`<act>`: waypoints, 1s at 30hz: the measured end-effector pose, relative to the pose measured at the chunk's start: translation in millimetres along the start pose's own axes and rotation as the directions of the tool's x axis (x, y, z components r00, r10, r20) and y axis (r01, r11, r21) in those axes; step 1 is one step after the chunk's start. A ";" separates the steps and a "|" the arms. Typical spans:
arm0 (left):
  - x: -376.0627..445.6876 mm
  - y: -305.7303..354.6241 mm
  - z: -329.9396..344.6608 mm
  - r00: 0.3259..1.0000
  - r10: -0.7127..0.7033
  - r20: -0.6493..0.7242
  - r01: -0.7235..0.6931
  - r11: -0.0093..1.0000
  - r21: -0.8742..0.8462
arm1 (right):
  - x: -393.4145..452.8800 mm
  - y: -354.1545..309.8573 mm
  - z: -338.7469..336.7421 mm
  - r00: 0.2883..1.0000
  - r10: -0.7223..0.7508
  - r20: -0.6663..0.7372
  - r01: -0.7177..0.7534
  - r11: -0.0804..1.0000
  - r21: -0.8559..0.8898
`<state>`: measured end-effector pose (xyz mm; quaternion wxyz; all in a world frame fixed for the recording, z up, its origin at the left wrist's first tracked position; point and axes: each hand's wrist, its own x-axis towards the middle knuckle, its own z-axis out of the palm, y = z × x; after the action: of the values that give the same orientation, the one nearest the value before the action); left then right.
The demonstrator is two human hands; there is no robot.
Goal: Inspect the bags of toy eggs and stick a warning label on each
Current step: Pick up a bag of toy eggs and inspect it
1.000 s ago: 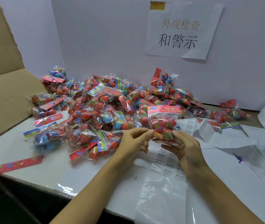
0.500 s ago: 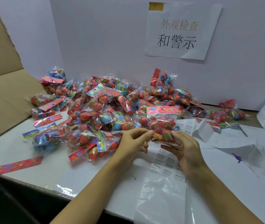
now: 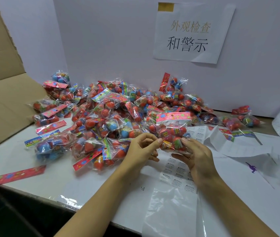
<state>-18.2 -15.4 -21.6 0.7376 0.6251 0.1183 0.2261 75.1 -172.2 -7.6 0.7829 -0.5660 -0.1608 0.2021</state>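
A sprawling heap of clear plastic bags of red and blue toy eggs blocked the white tabletop's middle. Its front-left strip lay mostly open, except 1 loose pink card strip. Crumpled white paper sheets cluttered the right.

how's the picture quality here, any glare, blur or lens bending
Head view: even, soft light, faint shadows; glare glints on the clear plastic sheet at the table edge and on the bag pile; wide-angle bending curves the cardboard flap; label sheet print too small to read beyond "WARNING".

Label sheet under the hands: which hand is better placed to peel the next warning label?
Right, probably. The right hand hovers directly over the label sheet, while the left hand sits beside it; both pinch the held bag.
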 end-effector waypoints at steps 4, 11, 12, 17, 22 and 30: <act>-1.0 1.2 1.3 1.000 -0.009 0.015 0.009 1.000 -0.006 | -3.9 -2.3 2.8 0.999 -0.034 0.036 0.036 0.997 -0.064; -4.2 8.7 6.2 0.997 -0.042 0.058 0.041 0.999 0.026 | -12.1 -4.5 8.0 0.974 -0.117 0.196 0.153 0.972 -0.177; -4.7 9.3 6.9 0.997 -0.042 0.072 0.039 0.998 0.038 | -12.9 -3.2 8.2 0.969 -0.130 0.208 0.175 0.962 -0.212; -8.9 12.1 10.6 0.992 -0.051 0.118 0.049 0.999 0.024 | -14.8 0.8 8.1 0.921 -0.210 0.328 0.332 0.865 -0.377; -13.9 13.1 9.7 0.978 -0.047 0.204 0.065 0.995 -0.081 | -15.1 6.1 6.8 0.882 -0.214 0.420 0.415 0.775 -0.476; -7.7 9.6 4.7 0.983 -0.043 0.179 0.079 0.978 -0.194 | -14.8 7.1 5.5 0.873 -0.352 0.337 0.473 0.778 -0.414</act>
<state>-24.5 -22.1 -12.1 0.8110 0.5609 0.0493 0.1587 58.7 -173.0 -12.9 0.6156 -0.6648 -0.4208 0.0448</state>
